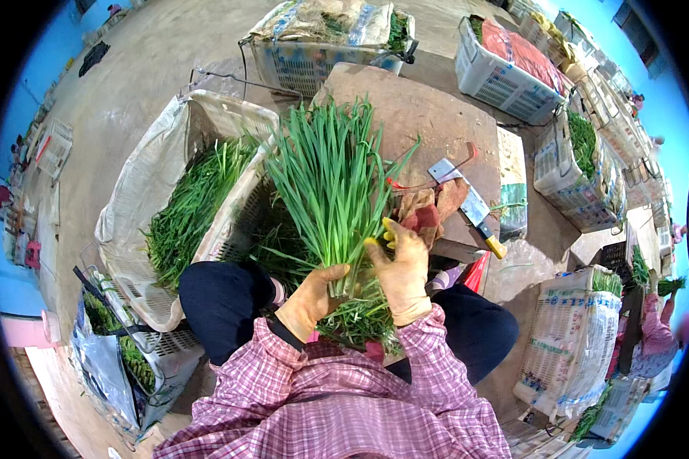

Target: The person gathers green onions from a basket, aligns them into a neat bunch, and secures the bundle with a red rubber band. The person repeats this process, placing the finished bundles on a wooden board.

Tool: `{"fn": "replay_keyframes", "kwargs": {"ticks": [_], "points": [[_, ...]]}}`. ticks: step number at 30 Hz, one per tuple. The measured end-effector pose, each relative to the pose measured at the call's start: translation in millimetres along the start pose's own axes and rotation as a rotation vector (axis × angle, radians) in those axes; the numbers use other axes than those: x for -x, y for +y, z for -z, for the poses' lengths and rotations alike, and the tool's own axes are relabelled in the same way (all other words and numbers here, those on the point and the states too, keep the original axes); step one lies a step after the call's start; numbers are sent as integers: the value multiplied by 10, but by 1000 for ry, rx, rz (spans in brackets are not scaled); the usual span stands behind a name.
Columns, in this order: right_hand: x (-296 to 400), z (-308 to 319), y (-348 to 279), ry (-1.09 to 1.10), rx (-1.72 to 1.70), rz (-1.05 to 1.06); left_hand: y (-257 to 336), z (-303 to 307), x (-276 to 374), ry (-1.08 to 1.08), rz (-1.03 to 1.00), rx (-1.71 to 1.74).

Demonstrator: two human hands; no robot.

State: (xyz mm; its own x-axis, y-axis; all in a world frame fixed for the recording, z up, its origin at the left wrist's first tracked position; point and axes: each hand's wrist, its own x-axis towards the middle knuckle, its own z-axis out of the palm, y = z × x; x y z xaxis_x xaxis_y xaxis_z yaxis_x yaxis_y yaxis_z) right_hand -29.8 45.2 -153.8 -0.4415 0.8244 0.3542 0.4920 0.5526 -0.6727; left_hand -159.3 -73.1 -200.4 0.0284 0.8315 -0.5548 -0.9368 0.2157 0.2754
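My left hand [308, 302], in a yellowed glove, grips the pale stem ends of a large bunch of green leafy stalks [336, 189], probably garlic chives. Their leaves fan out away from me over the board. At the right side of the bunch is my gloved right hand [403, 269], fingers spread and curled, with nothing plainly held. The fingertips of both gloves are brighter yellow. Loose trimmed greens [362, 321] lie in my lap below the hands. A cleaver [464, 195] with a black and yellow handle rests on the wooden board [413, 109], beside brown and reddish cloth [428, 213].
A lined plastic crate [140, 166] of greens stands at my left, with another crate [132, 333] below it. Covered crates [298, 63] stand beyond the board, and more crates [568, 344] line my right. Another person's sleeve [654, 321] shows at far right.
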Motion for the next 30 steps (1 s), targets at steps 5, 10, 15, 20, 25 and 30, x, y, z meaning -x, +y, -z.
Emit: {"fn": "replay_keyframes", "kwargs": {"ticks": [5,10,15,20,25,30], "points": [[-339,71,-237,-344,206,101,1,-152,83,83,8,77],[-499,-200,-32,-323,297,-5,27,78,-3,81,-38,-1],[-667,492,-106,-92,-385,-317,85,-61,100,74,-14,108],[-628,818,-456,-393,-481,-441,74,96,2,-110,12,164],[-632,-100,-95,-562,300,-43,59,6,81,-36,-102,56],[-934,-234,51,-348,468,58,87,144,14,-169,81,268]]}}
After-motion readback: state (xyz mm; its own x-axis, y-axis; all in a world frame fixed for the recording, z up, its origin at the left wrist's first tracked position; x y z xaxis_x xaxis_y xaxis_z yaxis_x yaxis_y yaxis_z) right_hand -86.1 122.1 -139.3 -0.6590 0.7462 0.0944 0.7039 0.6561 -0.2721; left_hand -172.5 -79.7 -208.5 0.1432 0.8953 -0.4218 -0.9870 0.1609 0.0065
